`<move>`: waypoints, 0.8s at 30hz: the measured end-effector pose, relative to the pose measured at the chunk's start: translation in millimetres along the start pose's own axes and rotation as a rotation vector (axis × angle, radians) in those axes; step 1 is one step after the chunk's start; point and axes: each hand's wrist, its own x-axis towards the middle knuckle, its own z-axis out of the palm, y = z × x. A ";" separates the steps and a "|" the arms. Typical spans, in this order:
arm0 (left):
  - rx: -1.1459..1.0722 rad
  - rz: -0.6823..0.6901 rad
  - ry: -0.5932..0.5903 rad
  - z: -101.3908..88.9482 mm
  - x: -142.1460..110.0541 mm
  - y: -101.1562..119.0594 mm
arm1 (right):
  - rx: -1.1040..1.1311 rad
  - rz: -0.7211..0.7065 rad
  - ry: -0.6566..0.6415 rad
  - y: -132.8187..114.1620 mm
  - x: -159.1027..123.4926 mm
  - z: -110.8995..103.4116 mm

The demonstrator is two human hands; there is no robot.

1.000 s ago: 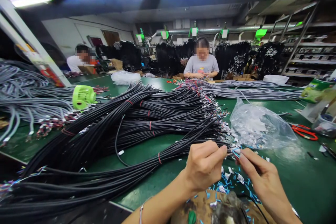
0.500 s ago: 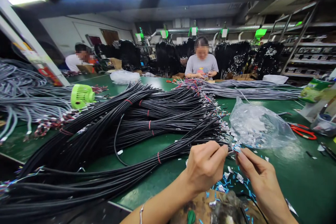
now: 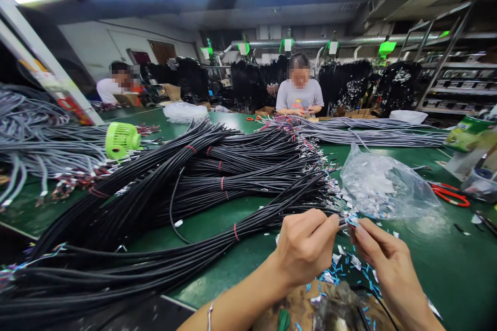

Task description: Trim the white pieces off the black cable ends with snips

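My left hand (image 3: 306, 248) is closed in a pinch near the stripped end of a black cable, at the right end of a bundle of black cables (image 3: 256, 222) tied with a red band. Thin blue and white wires (image 3: 351, 220) stick out between my two hands. Just to the right, my right hand (image 3: 388, 256) pinches those wires between thumb and fingertips. Blue wire bits and white scraps (image 3: 355, 262) lie below the hands. The fingers partly hide the exact point of each grip.
More tied black cables (image 3: 240, 186) cover the green table (image 3: 458, 248). A clear plastic bag (image 3: 388, 186) of scraps and red-handled scissors (image 3: 450, 194) lie to the right. A green fan (image 3: 121, 141) stands left, near grey cables (image 3: 39, 147). A co-worker (image 3: 300, 90) sits opposite.
My right hand has shifted very slightly to the right, with its fingertips still at the wires. My left hand is nearly unmoved.
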 end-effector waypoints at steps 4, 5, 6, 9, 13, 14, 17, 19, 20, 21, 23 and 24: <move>0.007 0.012 0.001 0.1 -0.1 0.0 | -0.064 -0.036 0.022 -1.7 1.3 -1.2; 0.011 0.014 0.001 0.2 -0.2 0.0 | -0.079 -0.043 0.026 -2.7 1.7 -1.5; 0.015 0.016 0.002 0.3 -0.4 -0.2 | -0.092 -0.050 0.029 -3.7 2.0 -1.7; 0.024 0.027 -0.009 0.7 -1.3 -1.0 | -0.114 -0.061 0.022 -5.8 2.3 -2.1; 0.030 0.059 -0.002 1.3 -2.2 -1.0 | -0.097 -0.035 0.002 -4.4 2.5 -1.6; 0.019 0.055 0.005 1.6 -2.2 -0.2 | -0.098 -0.041 0.008 -3.1 2.6 -1.7; -0.061 -0.045 0.039 2.4 -1.0 4.0 | -0.141 -0.099 0.061 1.1 2.2 -2.8; -0.130 -0.148 0.048 2.2 0.6 7.3 | -0.197 -0.158 0.111 2.7 0.9 -4.0; -0.160 -0.194 0.042 1.8 1.6 8.7 | -0.231 -0.192 0.139 2.7 0.0 -4.4; -0.188 -0.232 0.028 1.1 2.8 9.7 | -0.267 -0.229 0.167 2.0 -1.0 -4.6; -0.240 -0.288 -0.017 -0.9 5.6 10.5 | -0.335 -0.307 0.212 -0.9 -2.9 -4.3; -0.272 -0.316 -0.047 -2.1 7.0 10.3 | -0.360 -0.341 0.224 -2.9 -3.6 -4.0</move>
